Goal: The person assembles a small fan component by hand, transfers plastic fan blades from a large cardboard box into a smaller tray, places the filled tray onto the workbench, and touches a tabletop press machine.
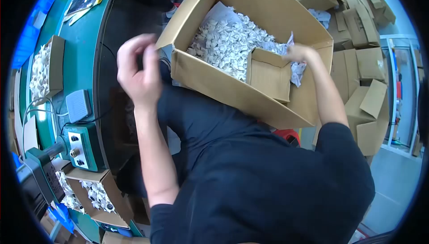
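Note:
My left hand (140, 72) is raised beside the left wall of a large cardboard box (232, 96). Its fingers are curved, with a gap between them and the thumb, and nothing shows in them. Inside the box, my right hand (298, 54) is closed at a crumpled clear plastic bag (296, 72), its fingertips partly blurred. Just left of that hand, a smaller open cardboard box (270, 76) sits in the large one. Many small white parts (228, 38) lie heaped on plastic at the far left of the large box.
A green workbench (82, 29) runs along the left, with a box of white parts (56, 65), a grey foot pedal (78, 105) and a green machine (82, 145). Another box of parts (109, 190) stands lower down. Cardboard boxes (362, 65) are piled at right.

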The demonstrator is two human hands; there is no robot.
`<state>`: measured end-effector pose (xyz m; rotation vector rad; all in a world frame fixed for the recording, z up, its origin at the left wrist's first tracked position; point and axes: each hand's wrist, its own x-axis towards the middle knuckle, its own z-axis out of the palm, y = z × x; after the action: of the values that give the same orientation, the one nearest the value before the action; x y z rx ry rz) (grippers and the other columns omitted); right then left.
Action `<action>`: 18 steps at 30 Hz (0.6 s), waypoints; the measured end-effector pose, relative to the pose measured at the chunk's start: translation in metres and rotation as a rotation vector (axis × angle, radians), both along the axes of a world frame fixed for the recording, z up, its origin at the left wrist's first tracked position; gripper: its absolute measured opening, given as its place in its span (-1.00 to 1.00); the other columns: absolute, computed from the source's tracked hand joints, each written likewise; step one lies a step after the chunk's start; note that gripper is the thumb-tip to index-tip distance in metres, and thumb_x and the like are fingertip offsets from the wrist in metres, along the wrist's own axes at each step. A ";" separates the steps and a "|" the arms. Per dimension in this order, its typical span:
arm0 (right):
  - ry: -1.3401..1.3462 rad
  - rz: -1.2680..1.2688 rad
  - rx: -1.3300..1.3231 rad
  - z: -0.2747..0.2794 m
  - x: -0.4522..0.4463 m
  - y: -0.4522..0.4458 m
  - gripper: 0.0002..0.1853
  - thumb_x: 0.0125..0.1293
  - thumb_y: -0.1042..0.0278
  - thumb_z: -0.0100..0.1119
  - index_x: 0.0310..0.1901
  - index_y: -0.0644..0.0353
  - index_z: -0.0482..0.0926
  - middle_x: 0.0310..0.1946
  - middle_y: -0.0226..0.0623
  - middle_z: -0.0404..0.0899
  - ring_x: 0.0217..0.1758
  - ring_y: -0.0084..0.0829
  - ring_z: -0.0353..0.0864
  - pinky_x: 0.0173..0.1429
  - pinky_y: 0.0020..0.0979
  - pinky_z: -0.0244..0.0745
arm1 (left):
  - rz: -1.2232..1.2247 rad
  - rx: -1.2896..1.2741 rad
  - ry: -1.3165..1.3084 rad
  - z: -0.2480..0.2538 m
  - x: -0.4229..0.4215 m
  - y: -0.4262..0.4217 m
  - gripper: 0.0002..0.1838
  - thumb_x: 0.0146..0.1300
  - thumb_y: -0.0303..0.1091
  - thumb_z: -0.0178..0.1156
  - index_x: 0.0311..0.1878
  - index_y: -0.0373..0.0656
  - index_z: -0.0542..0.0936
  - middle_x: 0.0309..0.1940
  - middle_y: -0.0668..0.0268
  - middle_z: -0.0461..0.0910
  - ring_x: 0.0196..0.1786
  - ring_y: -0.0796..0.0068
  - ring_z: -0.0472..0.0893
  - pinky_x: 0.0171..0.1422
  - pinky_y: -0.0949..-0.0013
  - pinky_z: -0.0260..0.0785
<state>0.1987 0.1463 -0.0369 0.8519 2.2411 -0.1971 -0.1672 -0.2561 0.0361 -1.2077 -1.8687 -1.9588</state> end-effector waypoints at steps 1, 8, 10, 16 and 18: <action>0.011 -0.069 -0.034 -0.013 0.019 -0.021 -0.46 0.36 -0.14 0.32 -0.04 0.31 0.67 -0.21 0.10 0.71 -0.06 0.00 0.72 0.09 -0.03 0.60 | -0.084 -0.097 0.190 0.022 0.004 0.022 -0.89 0.37 -0.44 0.30 -0.14 -0.27 0.70 -0.21 0.15 0.73 -0.16 0.31 0.70 -0.03 0.33 0.53; 0.257 -0.151 0.067 -0.038 0.050 -0.029 -0.62 0.36 0.06 0.29 -0.07 0.26 0.62 -0.18 0.09 0.71 0.00 -0.02 0.72 0.10 -0.04 0.60 | -0.249 -1.078 0.477 0.018 0.063 0.065 -0.51 0.42 0.07 0.21 -0.45 -0.15 0.72 -0.51 0.10 0.69 -0.40 0.12 0.73 -0.22 0.17 0.57; 0.377 -0.357 0.013 -0.007 0.035 -0.012 -0.70 0.39 0.13 0.26 -0.13 0.23 0.57 -0.23 0.03 0.70 -0.08 -0.01 0.70 0.02 -0.07 0.58 | -0.211 -1.166 0.447 0.021 0.076 0.051 -0.47 0.42 0.12 0.20 -0.50 -0.13 0.72 -0.56 0.11 0.68 -0.43 0.11 0.73 -0.25 0.15 0.57; 0.760 -0.100 0.239 0.016 -0.031 0.037 -0.73 0.43 0.18 0.24 -0.14 0.24 0.50 -0.34 -0.06 0.62 -0.22 -0.07 0.67 -0.10 -0.12 0.53 | -0.263 -1.226 0.354 0.026 0.119 0.011 -0.47 0.41 0.10 0.22 -0.50 -0.17 0.69 -0.55 0.11 0.70 -0.43 0.10 0.74 -0.27 0.15 0.58; 0.838 0.027 0.259 0.008 -0.053 0.032 -0.72 0.43 0.17 0.24 -0.13 0.24 0.49 -0.34 -0.07 0.62 -0.23 -0.09 0.67 -0.10 -0.12 0.53 | -0.311 -1.266 0.357 0.028 0.116 0.012 -0.48 0.42 0.09 0.22 -0.47 -0.18 0.70 -0.52 0.10 0.71 -0.41 0.10 0.75 -0.25 0.16 0.60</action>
<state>0.1456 0.1782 -0.0292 0.9921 3.1085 -0.2941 -0.0507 -0.2444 0.0643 -1.9911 -2.8147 -0.3205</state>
